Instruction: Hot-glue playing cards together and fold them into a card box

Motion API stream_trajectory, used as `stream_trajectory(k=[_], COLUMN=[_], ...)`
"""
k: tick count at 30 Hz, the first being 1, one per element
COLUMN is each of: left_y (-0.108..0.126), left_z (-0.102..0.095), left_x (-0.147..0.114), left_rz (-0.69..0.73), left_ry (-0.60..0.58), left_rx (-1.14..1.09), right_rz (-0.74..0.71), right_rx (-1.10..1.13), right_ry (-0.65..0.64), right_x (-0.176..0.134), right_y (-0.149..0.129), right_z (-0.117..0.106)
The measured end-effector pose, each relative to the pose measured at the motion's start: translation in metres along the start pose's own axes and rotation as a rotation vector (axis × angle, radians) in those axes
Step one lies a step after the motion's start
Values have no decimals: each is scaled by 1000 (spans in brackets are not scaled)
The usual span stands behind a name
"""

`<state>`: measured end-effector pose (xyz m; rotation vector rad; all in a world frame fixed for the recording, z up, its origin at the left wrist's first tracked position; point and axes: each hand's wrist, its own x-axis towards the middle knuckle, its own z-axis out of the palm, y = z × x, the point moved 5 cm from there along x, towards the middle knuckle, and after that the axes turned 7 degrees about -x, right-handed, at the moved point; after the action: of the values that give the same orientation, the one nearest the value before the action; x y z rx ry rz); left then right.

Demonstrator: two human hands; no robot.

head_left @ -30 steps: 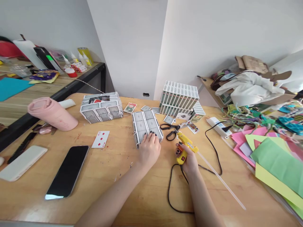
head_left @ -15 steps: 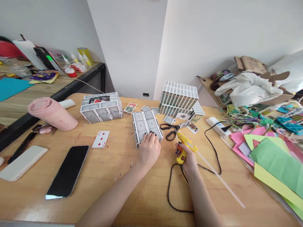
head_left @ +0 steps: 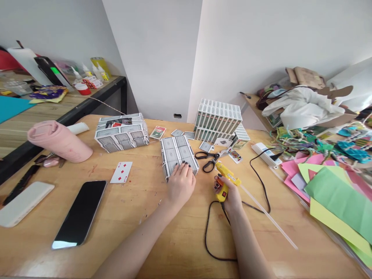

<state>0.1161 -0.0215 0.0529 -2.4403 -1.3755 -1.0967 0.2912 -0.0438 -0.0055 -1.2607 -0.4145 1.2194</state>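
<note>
My left hand (head_left: pixel 182 183) lies with fingers stretched out on the near edge of a box made of playing cards (head_left: pixel 176 153), backs outward. In my right hand (head_left: pixel 231 194) is a yellow hot glue gun (head_left: pixel 226 182), its nozzle pointing forward and left. A long clear glue stick (head_left: pixel 270 219) sticks out of its rear. Black-handled scissors (head_left: pixel 209 159) lie between the box and the glue gun's tip. Further left stands another box of cards (head_left: pixel 122 137) with an opening in its top. A three of diamonds card (head_left: pixel 121 172) lies face up on the table.
Stacked card packs (head_left: pixel 217 120) stand at the back, loose cards around them. A phone (head_left: pixel 80 213), a white power bank (head_left: pixel 24 203) and a pink roll (head_left: pixel 59 141) lie left. Right are a power strip (head_left: pixel 266 154), coloured paper (head_left: pixel 340 197) and the gun's black cord (head_left: pixel 207 236).
The view has shifted slightly, so everything sits a little further left. Both hands keep their places, one on the card box, the other around the glue gun.
</note>
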Motion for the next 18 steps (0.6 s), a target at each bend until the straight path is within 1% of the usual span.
stream_trajectory(k=[3,5,10,13,15,17,18], left_y=[-2,-5,-14,-22,-30,-44,-51], left_z=[-1,-1,-6,-14,-21,-25,-27], left_x=[2,4,9,11,13,14,14], left_rz=[-37,-74,-126,-139,-176,-321,-403], left_ry=[-34,-64,-150,-197,-233,-280,-282], left_rx=[-33,-66,-149,-205,-299,-537,-641], right_rz=[75,100,117,117,118,120,123], right_rx=[30,45,57,61,60,57,57], right_ry=[-10,-12,-8,-11,-16,-19,-21], right_x=[-1,-2,-2,-1,0,1,2], right_y=[1,1,0,1,1,2,3], right_z=[2,3,4,4,3,2,2])
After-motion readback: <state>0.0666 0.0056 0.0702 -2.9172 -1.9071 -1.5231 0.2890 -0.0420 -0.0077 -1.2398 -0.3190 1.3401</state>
